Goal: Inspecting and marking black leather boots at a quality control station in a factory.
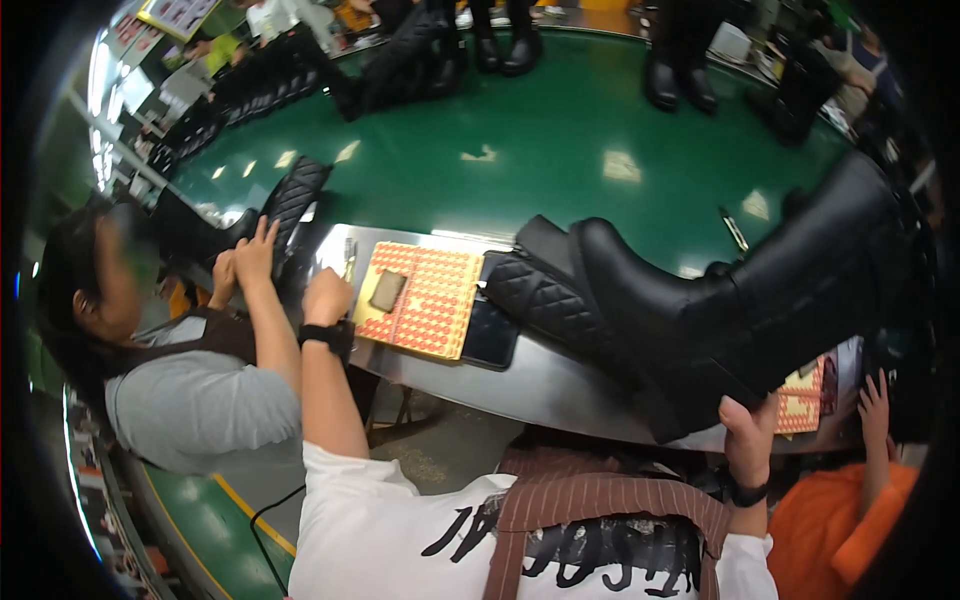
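Observation:
On the right, my right hand [750, 435] is closed on the underside of a large black boot [740, 290], thumb up against it. The boot lies tilted across the metal table edge, its shaft pointing to the far right. A quilted black boot part [545, 295] shows beside its toe; whether it belongs to a second boot I cannot tell. My left hand [328, 297], above a black wristband, is curled beside a yellow sheet of round red stickers [440, 300]; what its fingers hold, if anything, is hidden. A small grey-brown block [388, 291] rests on the sheet.
A dark flat phone-like thing [492, 345] lies partly under the sheet. Beyond is a green belt [540, 130] with black boots [510, 45] at its far side. A co-worker [190, 370] handles a quilted boot [295, 195] at left; an orange-sleeved person [840, 520] is at right. A pen-like tool [735, 230] lies behind my boot.

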{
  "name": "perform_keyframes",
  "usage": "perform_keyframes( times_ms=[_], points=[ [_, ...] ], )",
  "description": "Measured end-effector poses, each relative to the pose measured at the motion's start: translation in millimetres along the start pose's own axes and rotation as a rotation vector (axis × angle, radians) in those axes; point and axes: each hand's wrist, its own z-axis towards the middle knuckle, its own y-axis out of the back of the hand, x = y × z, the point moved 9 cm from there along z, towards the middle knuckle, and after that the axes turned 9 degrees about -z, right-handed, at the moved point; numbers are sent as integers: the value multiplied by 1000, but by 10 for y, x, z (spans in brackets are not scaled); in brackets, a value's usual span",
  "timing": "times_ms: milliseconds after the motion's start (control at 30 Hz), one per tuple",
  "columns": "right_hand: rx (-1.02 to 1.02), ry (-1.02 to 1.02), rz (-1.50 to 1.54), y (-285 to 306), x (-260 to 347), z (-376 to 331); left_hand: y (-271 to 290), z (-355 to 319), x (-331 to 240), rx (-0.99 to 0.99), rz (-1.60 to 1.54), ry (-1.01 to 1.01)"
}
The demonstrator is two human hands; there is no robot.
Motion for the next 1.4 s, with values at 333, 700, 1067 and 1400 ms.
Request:
perform_keyframes(
  times_ms=[333,700,1067,1400],
  points=[
    [33,29,165,-201,352,239,335,-2070,-2136,644,-1291,-541],
    [262,217,44,-276,607,-56,-181,-3036,-3010,1365,-1990,-428],
    [313,169,809,-104,11,602,-125,-3409,-3289,1495,-2077,-467],
    [238,114,933,-206,-280,720,-166,-3345,-3269,1434,-2173,-254]
  ],
)
